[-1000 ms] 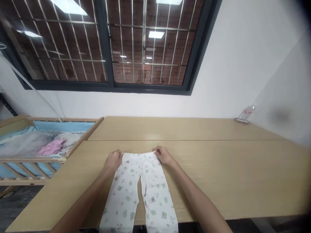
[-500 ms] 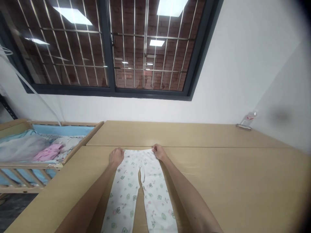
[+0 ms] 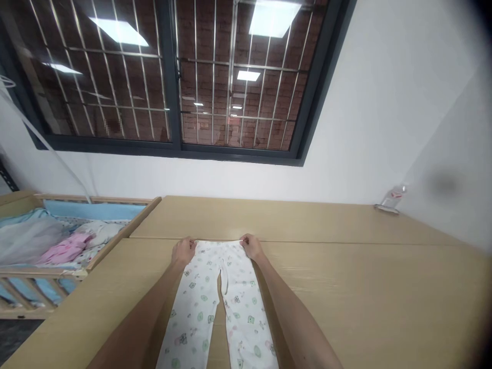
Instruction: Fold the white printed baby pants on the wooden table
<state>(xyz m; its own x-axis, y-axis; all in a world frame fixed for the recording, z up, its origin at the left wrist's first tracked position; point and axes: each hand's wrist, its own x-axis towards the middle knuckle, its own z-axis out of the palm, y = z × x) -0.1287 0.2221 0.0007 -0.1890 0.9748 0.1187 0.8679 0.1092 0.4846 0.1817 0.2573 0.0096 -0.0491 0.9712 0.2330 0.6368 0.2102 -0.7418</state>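
Note:
A pair of white baby pants [image 3: 240,287] with a green and pink print lies flat on the wooden table [image 3: 346,297], waistband toward the wall and legs running down past the lower edge of the view. There is a slit at the crotch between the two legs. My left hand [image 3: 184,251] pinches the left corner of the waistband. At the right corner, my right hand [image 3: 251,247] grips the waistband between thumb and fingers. The waistband is stretched straight between both hands.
A wooden crib [image 3: 126,236] with blue lining holds a pink cloth [image 3: 67,248] and white bedding, left of the table. A clear plastic bottle [image 3: 394,196] stands at the far right corner by the wall. Above is a barred window [image 3: 177,102].
The camera view has tilted slightly, so the window and table sit a little lower. Both hands keep hold of the waistband, which looks a bit straighter.

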